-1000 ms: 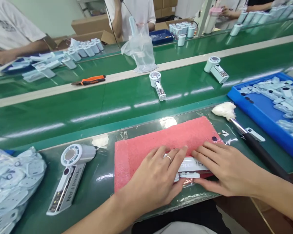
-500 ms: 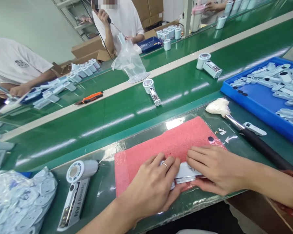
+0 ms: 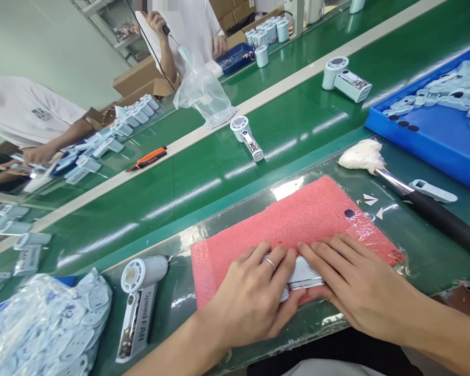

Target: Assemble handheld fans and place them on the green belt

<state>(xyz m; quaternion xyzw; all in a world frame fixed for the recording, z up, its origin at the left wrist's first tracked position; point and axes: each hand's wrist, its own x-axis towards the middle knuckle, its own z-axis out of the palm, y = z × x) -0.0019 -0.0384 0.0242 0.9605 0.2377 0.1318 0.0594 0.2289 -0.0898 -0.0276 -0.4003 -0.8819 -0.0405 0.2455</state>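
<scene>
Left hand (image 3: 254, 292), right hand (image 3: 350, 282) both gripping fan casing (image 3: 306, 272) over red pad (image 3: 274, 219); Speed FAN handheld (image 3: 143, 308) at nine o'clock.

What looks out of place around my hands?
A dark disc lies on the red mat, toward its right edge, apart from similar discs in the blue tray; white scraps lie strewn beside that edge.

The left hand (image 3: 250, 296) wears a slim, silver-coloured ring (image 3: 270, 262) on one finger. Both forearms (image 3: 419, 316) are bare. Toward five o'clock, black cloth (image 3: 350, 347) borders light grey fabric (image 3: 317, 368).
</scene>
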